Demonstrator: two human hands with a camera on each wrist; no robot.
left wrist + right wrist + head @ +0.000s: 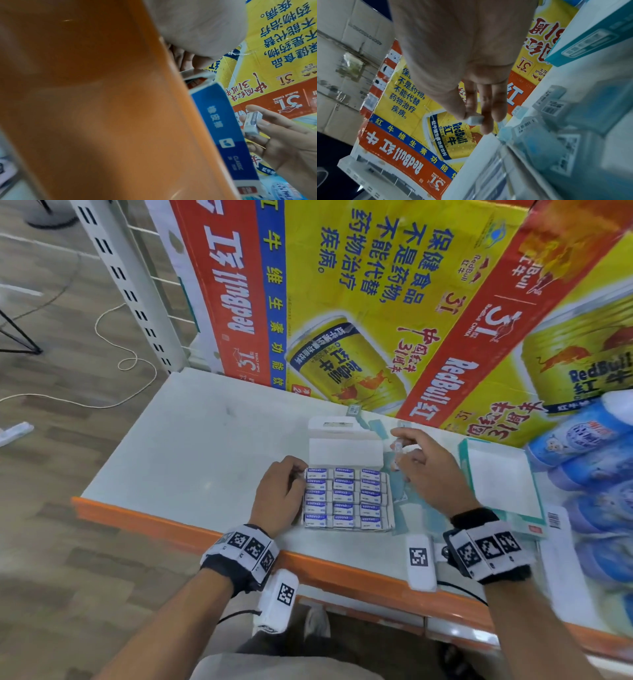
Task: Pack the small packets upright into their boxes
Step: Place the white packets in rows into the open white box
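Observation:
An open white and blue box point(345, 447) lies on the white shelf point(191, 453), its lid flap raised at the far side. Rows of small blue and white packets point(346, 498) stand upright inside it. My left hand point(297, 475) holds the box's left side, fingers curled at its far left corner. My right hand point(403, 447) hovers just right of the box's far end and pinches one small packet point(475, 120) between thumb and fingers. That packet point(253, 124) also shows beside the box's blue side wall point(221, 135). Several loose packets point(554, 106) lie on the shelf under my right hand.
Big yellow and red drink cartons point(359, 302) stand along the back of the shelf. A teal-rimmed box point(501, 481) lies at the right, with blue wrapped goods point(589, 460) beyond it. The shelf's orange front edge point(178, 530) runs below my wrists.

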